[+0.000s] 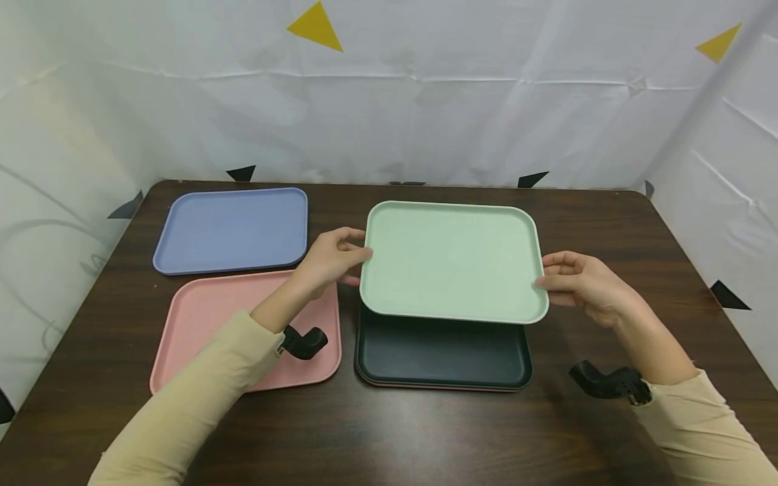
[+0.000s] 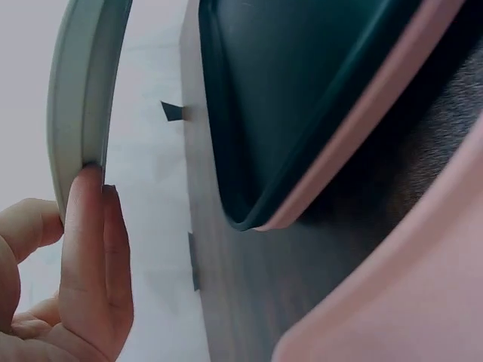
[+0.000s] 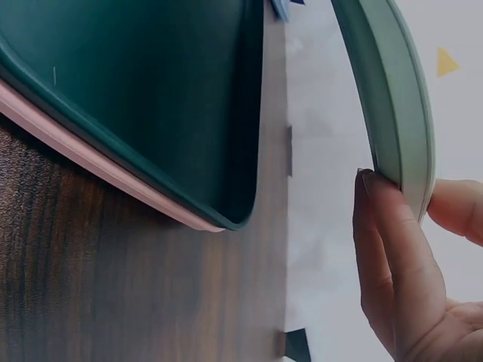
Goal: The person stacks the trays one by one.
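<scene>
A light green tray (image 1: 452, 260) is held up in the air, its short ends gripped by both hands. My left hand (image 1: 333, 260) pinches the left rim, thumb on top and fingers beneath, as the left wrist view shows of the tray's edge (image 2: 83, 98). On the other end my right hand (image 1: 580, 283) pinches the rim the same way, its fingers (image 3: 404, 264) under the tray. Below hangs no contact with the dark green tray (image 1: 444, 351), which lies on a pink tray (image 3: 98, 162) whose edge peeks out; the raised tray hides their far part.
To the left on the dark wooden table (image 1: 413, 432) lie a blue tray (image 1: 234, 229) at the back and another pink tray (image 1: 213, 317) in front of it, partly under my left forearm. A white sheet (image 1: 413, 128) hangs behind the table.
</scene>
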`<action>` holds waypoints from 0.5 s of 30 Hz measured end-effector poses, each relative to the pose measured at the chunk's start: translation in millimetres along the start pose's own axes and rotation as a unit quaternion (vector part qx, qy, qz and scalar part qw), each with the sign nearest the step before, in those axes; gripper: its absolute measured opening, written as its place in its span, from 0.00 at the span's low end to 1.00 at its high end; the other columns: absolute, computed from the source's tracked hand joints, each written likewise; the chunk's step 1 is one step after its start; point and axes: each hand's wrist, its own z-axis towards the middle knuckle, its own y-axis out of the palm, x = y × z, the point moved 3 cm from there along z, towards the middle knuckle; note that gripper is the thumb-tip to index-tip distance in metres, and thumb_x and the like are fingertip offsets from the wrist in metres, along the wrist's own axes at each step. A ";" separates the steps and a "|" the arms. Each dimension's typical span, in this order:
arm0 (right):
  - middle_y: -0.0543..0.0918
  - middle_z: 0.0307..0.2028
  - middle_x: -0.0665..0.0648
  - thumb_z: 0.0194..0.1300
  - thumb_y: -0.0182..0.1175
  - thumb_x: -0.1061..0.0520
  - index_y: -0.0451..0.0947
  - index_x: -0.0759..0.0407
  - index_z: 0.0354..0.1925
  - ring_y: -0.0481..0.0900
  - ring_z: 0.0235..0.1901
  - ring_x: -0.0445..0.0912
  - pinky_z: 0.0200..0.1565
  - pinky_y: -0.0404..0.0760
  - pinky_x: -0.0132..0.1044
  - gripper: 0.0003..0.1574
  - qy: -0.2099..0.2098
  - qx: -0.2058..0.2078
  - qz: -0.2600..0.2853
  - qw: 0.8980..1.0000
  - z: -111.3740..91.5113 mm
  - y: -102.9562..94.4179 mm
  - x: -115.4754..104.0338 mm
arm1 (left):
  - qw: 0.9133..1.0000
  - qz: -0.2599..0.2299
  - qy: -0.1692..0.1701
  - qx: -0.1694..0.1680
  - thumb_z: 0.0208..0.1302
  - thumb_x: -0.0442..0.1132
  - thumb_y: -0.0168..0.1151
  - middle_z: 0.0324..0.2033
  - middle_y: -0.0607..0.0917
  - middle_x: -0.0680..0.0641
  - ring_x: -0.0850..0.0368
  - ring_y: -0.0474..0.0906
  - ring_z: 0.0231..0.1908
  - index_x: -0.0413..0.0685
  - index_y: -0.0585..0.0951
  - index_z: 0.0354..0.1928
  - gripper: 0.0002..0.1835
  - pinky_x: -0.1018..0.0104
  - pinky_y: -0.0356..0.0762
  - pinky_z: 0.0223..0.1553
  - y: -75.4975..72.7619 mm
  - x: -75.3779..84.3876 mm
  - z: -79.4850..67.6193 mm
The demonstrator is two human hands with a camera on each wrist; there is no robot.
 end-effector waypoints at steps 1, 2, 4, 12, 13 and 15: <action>0.82 0.32 0.44 0.65 0.54 0.70 0.59 0.66 0.51 0.83 0.34 0.35 0.38 0.86 0.27 0.19 0.003 -0.001 -0.009 1.000 0.2 0.5 0.2 | 1.000 0.002 0.001 0.003 0.68 0.38 0.56 0.53 0.80 0.35 0.43 0.81 0.51 0.44 0.67 0.66 0.25 0.61 0.87 0.38 -0.1 -1.1 -0.3; 0.82 0.32 0.43 0.66 0.54 0.69 0.59 0.66 0.52 0.83 0.34 0.35 0.38 0.86 0.27 0.19 0.006 -0.002 -0.020 1.000 0.6 0.8 0.5 | 1.000 0.004 0.003 0.005 0.68 0.37 0.56 0.53 0.80 0.35 0.44 0.82 0.49 0.43 0.68 0.66 0.25 0.61 0.87 0.38 -0.2 -1.9 -0.6; 0.82 0.33 0.43 0.66 0.54 0.68 0.59 0.66 0.53 0.83 0.35 0.35 0.39 0.86 0.27 0.19 0.010 -0.004 -0.037 0.999 1.0 1.7 1.0 | 1.000 0.007 0.007 0.012 0.67 0.36 0.56 0.52 0.81 0.35 0.47 0.84 0.45 0.42 0.68 0.65 0.25 0.62 0.87 0.36 -0.2 -3.7 -0.9; 0.77 0.37 0.44 0.71 0.52 0.58 0.58 0.68 0.56 0.82 0.38 0.33 0.43 0.85 0.27 0.22 0.026 -0.013 -0.104 0.994 1.0 4.2 3.6 | 0.999 0.014 0.012 0.027 0.66 0.35 0.57 0.48 0.82 0.35 0.62 0.82 0.30 0.40 0.69 0.65 0.25 0.66 0.87 0.31 -1.2 -10.5 -4.3; 0.77 0.38 0.44 0.72 0.51 0.57 0.58 0.69 0.57 0.82 0.38 0.33 0.43 0.85 0.27 0.23 0.026 -0.013 -0.108 0.994 1.4 4.3 4.1 | 0.999 0.016 0.012 0.025 0.66 0.35 0.57 0.48 0.82 0.35 0.62 0.83 0.30 0.40 0.69 0.65 0.25 0.66 0.87 0.31 -1.0 -11.8 -4.7; 0.77 0.39 0.43 0.72 0.50 0.55 0.56 0.71 0.60 0.82 0.39 0.32 0.44 0.84 0.27 0.28 0.028 -0.012 -0.112 0.993 2.9 4.7 5.6 | 1.000 0.017 0.012 0.018 0.66 0.35 0.56 0.48 0.82 0.35 0.62 0.83 0.30 0.39 0.68 0.65 0.25 0.66 0.87 0.32 0.0 -14.4 -5.7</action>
